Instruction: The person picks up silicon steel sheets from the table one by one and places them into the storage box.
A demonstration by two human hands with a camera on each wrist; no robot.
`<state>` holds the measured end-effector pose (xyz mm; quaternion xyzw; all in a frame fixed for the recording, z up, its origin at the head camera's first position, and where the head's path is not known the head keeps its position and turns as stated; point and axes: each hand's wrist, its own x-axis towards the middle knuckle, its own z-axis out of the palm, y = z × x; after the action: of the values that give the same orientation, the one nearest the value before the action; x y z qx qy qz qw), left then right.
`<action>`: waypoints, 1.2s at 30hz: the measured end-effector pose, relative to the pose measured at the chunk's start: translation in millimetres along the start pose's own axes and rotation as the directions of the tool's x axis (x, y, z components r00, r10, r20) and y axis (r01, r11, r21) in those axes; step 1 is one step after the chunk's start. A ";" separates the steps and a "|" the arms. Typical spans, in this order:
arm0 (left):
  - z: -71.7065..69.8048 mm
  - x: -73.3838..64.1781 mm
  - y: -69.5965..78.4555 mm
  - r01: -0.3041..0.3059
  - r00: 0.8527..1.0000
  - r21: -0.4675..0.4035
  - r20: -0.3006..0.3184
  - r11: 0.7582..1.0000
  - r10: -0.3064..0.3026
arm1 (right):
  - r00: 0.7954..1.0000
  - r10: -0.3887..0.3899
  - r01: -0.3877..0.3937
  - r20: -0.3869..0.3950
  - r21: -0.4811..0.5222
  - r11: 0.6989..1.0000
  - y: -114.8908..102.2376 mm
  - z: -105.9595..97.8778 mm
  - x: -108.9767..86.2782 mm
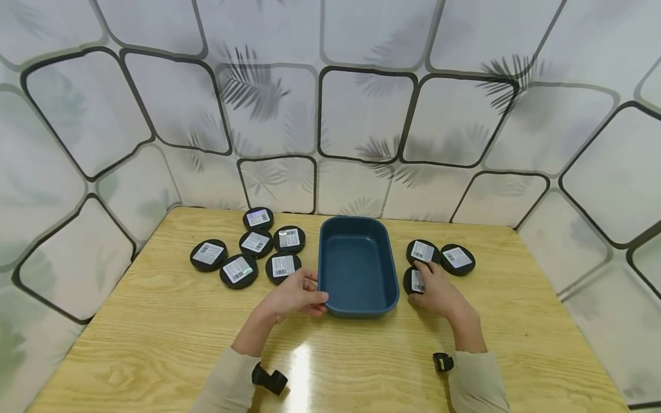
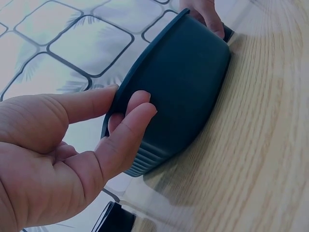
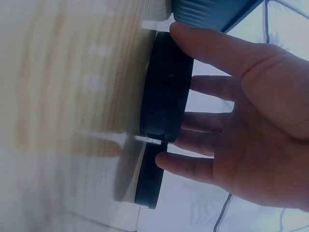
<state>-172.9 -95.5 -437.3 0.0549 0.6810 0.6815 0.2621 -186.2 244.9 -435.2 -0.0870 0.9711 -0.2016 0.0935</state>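
Note:
A dark blue rectangular basin with rounded corners lies on the table. My left hand holds its near left rim, thumb on the edge and fingers against the outer wall. To the basin's right, my right hand grips a flat round black container with a white label, its thumb on the near edge and fingers across the far side. The same container shows from the side in the right wrist view. Two similar black containers lie just beyond that hand.
Several more flat black containers with white labels lie label-up in a loose group left of the basin. The wooden table meets a patterned curtain at the back and sides.

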 end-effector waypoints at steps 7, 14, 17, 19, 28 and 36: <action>-1.5 0.5 -1.1 -0.007 1.000 0.001 0.010 1.000 0.007 | 0.998 0.059 -0.059 0.028 0.020 0.998 -0.8 -2.1 -2.0; -1.5 -0.2 -1.6 0.001 1.000 0.008 -0.007 1.000 -0.001 | 0.997 0.071 -0.072 0.031 0.033 0.997 -3.2 -5.0 -5.1; -0.6 -0.5 -1.5 0.003 1.000 0.013 -0.005 1.000 -0.003 | 0.997 0.071 -0.071 0.029 0.020 0.997 -3.4 -6.1 -6.4; 0.1 -1.0 -1.1 0.003 1.000 0.017 -0.004 1.000 -0.003 | 0.997 0.074 -0.074 0.033 0.014 0.997 -3.3 -6.9 -7.0; 0.4 1.4 -0.1 0.004 1.000 0.023 -0.010 1.000 -0.004 | 0.998 0.051 -0.051 0.027 0.002 0.999 2.0 -6.7 -5.7; 2.7 -0.6 -2.2 -0.007 1.000 0.014 -0.017 1.000 0.008 | 0.999 0.039 -0.039 0.005 0.025 0.999 0.8 -2.9 -9.6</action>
<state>-170.7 -93.4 -439.1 0.0533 0.6877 0.6783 0.2532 -177.7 248.7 -431.5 -0.0672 0.9698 -0.2118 0.1008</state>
